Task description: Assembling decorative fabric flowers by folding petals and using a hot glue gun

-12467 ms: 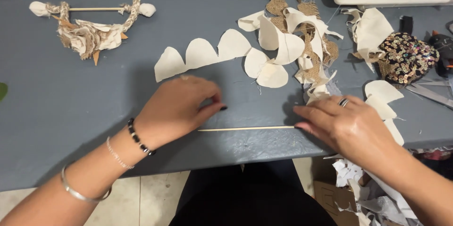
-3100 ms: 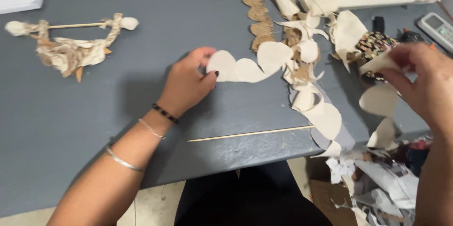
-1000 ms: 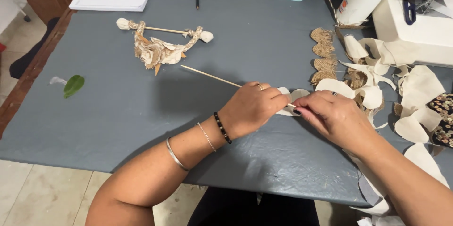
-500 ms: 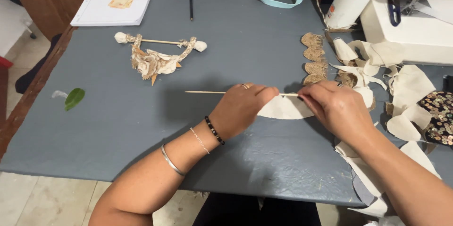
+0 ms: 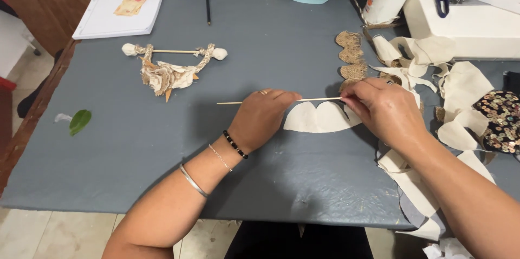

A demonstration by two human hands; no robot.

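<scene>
Stick [image 5: 319,99] | left hand [image 5: 262,118], right hand [image 5: 385,112]: fingers pinch it | over scalloped cloth [image 5: 317,118]

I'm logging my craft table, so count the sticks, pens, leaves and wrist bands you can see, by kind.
Thin wooden sticks: 2, one held, one in the finished hanger
Black pen: 1
Green leaf: 1
Left-wrist bands: 3
Total: 7

Bare table [image 5: 135,145] lies open leftward; fabric scraps [image 5: 460,91] crowd the right.
</scene>
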